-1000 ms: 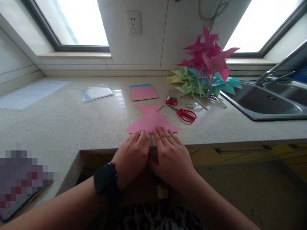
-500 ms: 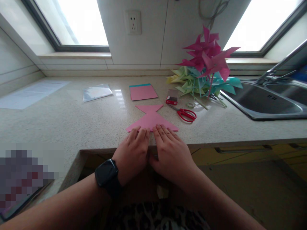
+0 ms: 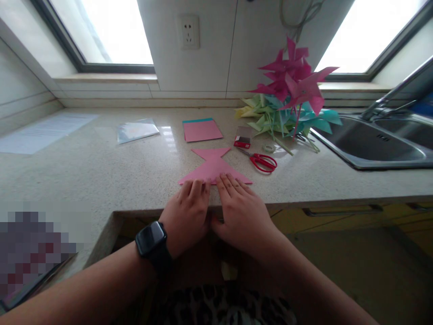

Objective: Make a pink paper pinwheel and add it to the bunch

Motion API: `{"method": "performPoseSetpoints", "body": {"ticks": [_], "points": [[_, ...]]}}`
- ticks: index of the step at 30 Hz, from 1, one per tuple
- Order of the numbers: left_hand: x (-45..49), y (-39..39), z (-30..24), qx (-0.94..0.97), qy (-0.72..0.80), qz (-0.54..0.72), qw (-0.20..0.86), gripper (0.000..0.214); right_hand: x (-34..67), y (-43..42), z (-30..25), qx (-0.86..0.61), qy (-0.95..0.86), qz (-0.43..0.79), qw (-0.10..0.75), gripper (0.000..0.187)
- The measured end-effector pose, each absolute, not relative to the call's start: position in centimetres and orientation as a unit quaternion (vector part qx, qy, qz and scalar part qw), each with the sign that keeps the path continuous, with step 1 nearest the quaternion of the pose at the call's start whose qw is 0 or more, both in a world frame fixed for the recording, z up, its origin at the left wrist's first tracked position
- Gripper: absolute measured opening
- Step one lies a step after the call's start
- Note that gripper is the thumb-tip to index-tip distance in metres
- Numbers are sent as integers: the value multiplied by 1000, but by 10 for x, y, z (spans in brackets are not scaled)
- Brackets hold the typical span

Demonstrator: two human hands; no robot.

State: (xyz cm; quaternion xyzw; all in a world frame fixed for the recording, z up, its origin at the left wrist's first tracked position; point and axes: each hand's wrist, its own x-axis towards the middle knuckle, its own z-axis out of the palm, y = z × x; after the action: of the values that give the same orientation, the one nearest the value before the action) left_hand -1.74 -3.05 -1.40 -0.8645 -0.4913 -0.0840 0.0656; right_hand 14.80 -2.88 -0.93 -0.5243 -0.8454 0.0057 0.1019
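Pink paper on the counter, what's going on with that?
A person has both hands, the left hand and the right hand, resting side by side along the near edge of a folded piece of pink paper, which lies on the counter. Red scissors lie just right of it, a stack of paper squares sits behind it, and paper pinwheels are near the sink.

Paper [image 3: 214,167]: laid on the counter [image 3: 101,180], its near edge touched by the left hand [image 3: 186,210] and right hand [image 3: 243,210].
Paper stack [image 3: 203,131]: placed behind the paper.
Packet [image 3: 137,131]: set left of the paper stack, with the sheet [image 3: 43,133] laid further left.
Scissors [image 3: 252,155]: placed right of the paper, before the small box [image 3: 242,140] and tape roll [image 3: 269,150].
Pinwheels [image 3: 297,90]: heaped behind the tape roll, left of the sink [image 3: 389,165].
Socket [image 3: 189,32]: set in the wall [image 3: 209,67], between 2 windows [image 3: 111,31].
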Motion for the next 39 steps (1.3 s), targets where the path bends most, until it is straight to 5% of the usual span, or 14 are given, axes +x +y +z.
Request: {"method": "performPoseSetpoints", "body": {"ticks": [39], "points": [[-25,-18,-14,-886,-450,-93,58,80,155,-8,-7,-494,-863,37,102,94]]}}
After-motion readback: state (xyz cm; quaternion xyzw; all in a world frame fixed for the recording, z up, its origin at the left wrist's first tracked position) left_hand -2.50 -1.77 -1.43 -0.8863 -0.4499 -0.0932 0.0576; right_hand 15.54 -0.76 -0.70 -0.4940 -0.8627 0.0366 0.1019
